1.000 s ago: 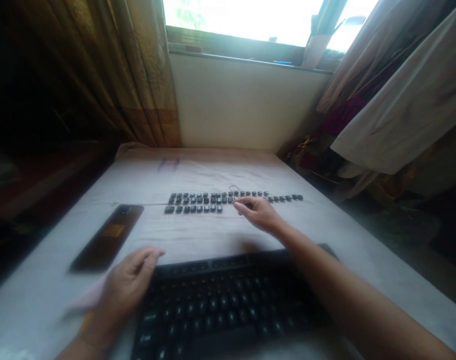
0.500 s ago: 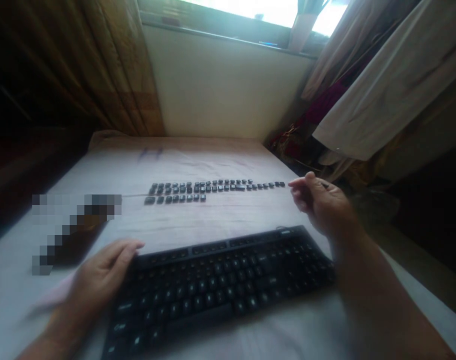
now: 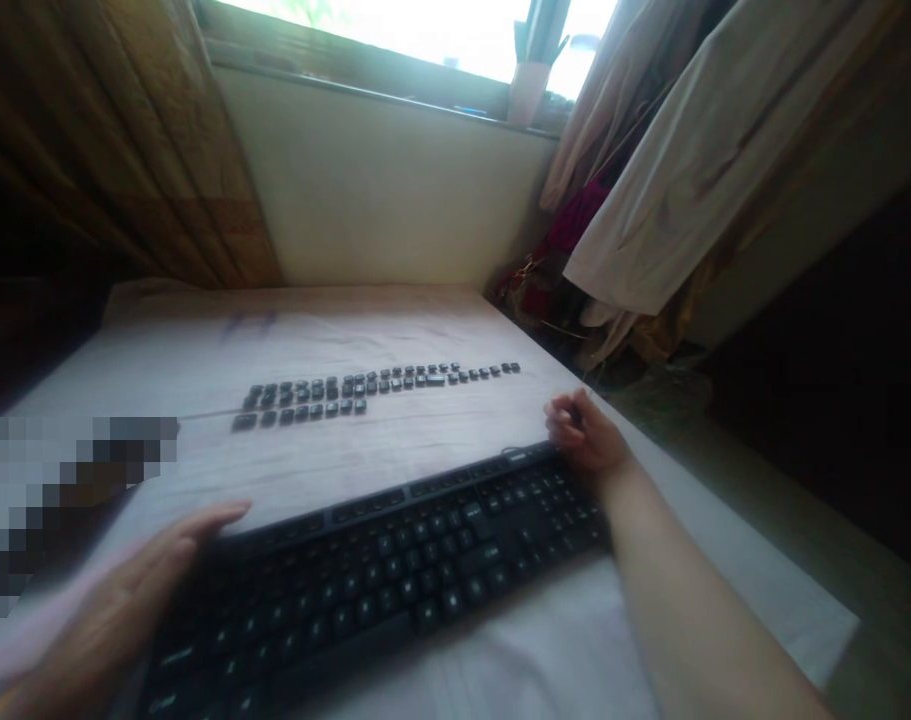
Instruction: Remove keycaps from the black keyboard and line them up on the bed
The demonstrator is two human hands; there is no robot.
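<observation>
A black keyboard [image 3: 455,560] lies tilted across the near part of the white-covered surface. Keycaps are absent from parts of its upper left rows. At its left end is my left hand [image 3: 136,590], fingers stretched along the edge and holding nothing I can see. My right hand [image 3: 584,435] is over the keyboard's far right corner, its fingers curled closed. A small dark spot shows between those fingers, too blurred to name. Beyond the keyboard, loose black keycaps [image 3: 339,388] stand in several rows on the cloth.
The white cloth [image 3: 425,325] reaches back to a pale wall [image 3: 380,190] under a window. A brown curtain [image 3: 162,170] hangs at left, with hung clothes [image 3: 650,200] at right. A pixelated dark area [image 3: 72,510] covers something on the left. The surface's right edge drops off to shadow.
My right hand has drawn back from beside the right end of the keycap rows to the keyboard's corner, its fingers curling. My left fingers look straighter. The whole view has shifted.
</observation>
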